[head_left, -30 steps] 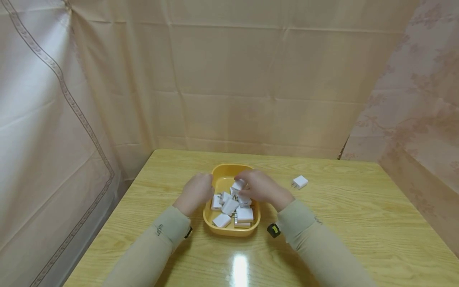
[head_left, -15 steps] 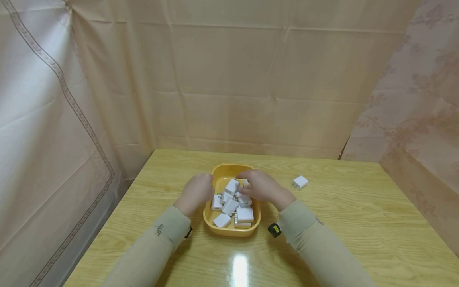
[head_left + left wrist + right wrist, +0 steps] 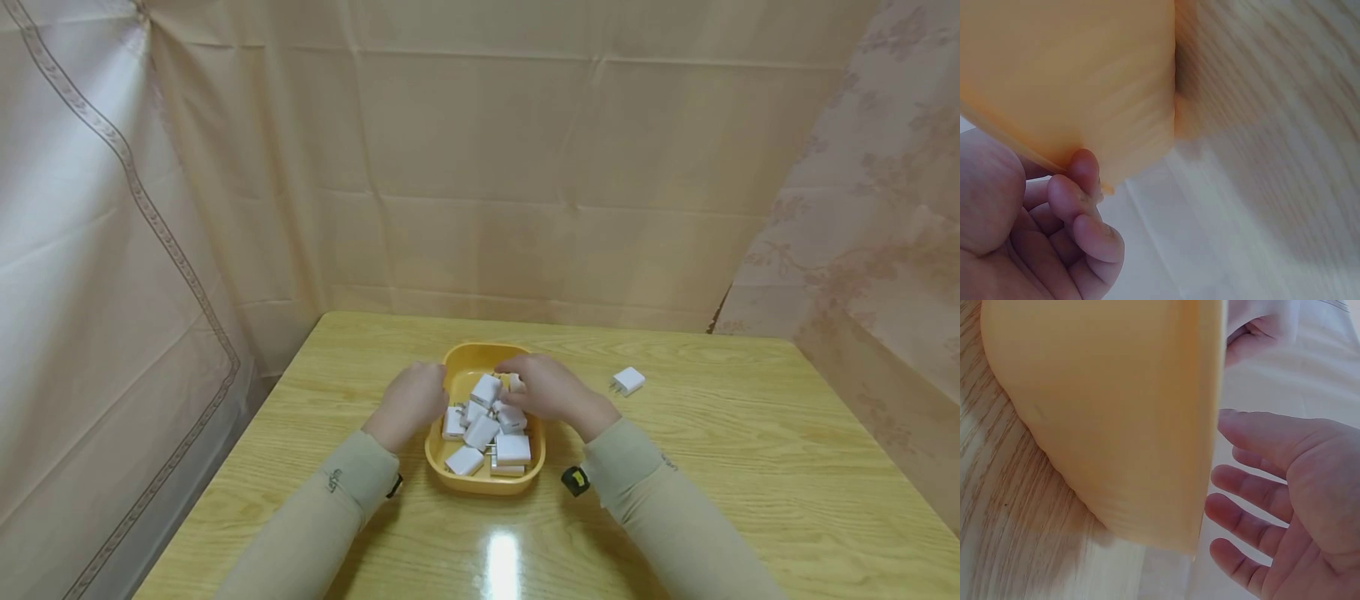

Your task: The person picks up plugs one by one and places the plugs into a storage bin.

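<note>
A yellow plastic basin (image 3: 480, 487) stands on the table with several white charger plugs (image 3: 481, 432) heaped inside. My left hand (image 3: 415, 402) pinches its left rim; in the left wrist view the curled fingers (image 3: 1088, 200) fold over the edge from outside. Over the right rim reaches my right hand (image 3: 551, 390), its fingertips beside the upper chargers. In the right wrist view its fingers (image 3: 1244, 522) are spread and loosely bent, with nothing seen between them. One white charger (image 3: 486, 390) lies on top of the heap, just left of those fingertips.
A single white charger (image 3: 628, 381) lies on the wooden table (image 3: 712, 467) right of the basin, prongs pointing left. Beige cloth (image 3: 480, 167) hangs behind the table and on both sides.
A charger at the right fingertips has shifted slightly left onto the heap, and the right hand has let go of it. The left hand and basin have stayed in place.
</note>
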Demonstrator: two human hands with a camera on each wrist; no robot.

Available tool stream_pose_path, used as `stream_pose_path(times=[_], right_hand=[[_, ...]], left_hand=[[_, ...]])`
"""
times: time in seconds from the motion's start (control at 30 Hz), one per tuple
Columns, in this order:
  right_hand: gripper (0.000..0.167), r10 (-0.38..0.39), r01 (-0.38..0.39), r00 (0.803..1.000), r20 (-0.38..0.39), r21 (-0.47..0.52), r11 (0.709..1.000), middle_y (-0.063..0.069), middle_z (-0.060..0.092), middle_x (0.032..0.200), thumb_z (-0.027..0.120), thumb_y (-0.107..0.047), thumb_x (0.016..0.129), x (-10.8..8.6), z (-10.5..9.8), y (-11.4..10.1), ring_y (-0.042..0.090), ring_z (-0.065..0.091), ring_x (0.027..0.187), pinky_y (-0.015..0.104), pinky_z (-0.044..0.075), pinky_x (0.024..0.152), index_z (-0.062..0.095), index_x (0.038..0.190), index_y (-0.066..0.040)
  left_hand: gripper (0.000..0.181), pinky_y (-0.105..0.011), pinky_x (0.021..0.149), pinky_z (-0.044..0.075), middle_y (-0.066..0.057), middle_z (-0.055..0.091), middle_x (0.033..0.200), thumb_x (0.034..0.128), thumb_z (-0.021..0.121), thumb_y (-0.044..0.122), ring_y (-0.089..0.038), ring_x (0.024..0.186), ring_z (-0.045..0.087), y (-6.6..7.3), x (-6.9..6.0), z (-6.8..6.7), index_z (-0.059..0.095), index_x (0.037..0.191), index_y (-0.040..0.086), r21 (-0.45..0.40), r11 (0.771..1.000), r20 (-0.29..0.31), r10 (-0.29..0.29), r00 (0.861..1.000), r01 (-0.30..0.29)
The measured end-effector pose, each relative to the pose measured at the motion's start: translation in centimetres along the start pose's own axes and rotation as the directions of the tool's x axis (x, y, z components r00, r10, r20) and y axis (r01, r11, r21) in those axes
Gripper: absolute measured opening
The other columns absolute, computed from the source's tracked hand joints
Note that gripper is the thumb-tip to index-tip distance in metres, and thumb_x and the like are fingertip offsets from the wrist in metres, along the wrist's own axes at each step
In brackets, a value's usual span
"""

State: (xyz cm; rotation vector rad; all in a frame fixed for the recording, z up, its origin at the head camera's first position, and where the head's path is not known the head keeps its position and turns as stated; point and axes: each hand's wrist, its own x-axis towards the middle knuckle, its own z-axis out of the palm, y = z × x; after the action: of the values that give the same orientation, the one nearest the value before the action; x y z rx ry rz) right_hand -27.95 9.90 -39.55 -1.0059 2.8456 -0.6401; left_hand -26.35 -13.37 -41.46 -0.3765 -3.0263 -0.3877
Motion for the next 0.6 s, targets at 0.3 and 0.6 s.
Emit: stream_pose_path(times=[0.3, 0.6], right_hand=[[0.046, 0.004, -0.003, 0.999, -0.042, 0.012, 1.0, 0.011, 0.064, 0.133, 0.073, -0.021, 0.095, -0.6, -0.8, 0.6, 0.034, 0.061, 0.12, 0.049, 0.048, 0.101, 0.063, 0.136, -0.003], [0.047, 0.051, -0.047, 0.994, -0.093, 0.038, 0.998, 0.012, 0.061, 0.139, 0.071, -0.025, 0.097, -1.4, -1.8, 1.9, 0.037, 0.059, 0.121, 0.052, 0.047, 0.102, 0.061, 0.138, -0.005]], left_hand=[[0.007, -0.034, 0.053, 0.047, -0.007, 0.06, 0.075, 0.089, 0.061, 0.002, -0.02, 0.063, 0.056, 0.0, 0.0, 0.1, 0.068, 0.09, 0.002, -0.009, 1.0, 0.002, -0.004, 1.0, 0.004], [0.007, -0.032, 0.052, 0.046, -0.006, 0.058, 0.074, 0.09, 0.06, 0.002, -0.02, 0.063, 0.056, 0.1, 0.1, 0.0, 0.068, 0.091, 0.001, -0.01, 1.0, 0.018, -0.012, 1.0, 0.012]])
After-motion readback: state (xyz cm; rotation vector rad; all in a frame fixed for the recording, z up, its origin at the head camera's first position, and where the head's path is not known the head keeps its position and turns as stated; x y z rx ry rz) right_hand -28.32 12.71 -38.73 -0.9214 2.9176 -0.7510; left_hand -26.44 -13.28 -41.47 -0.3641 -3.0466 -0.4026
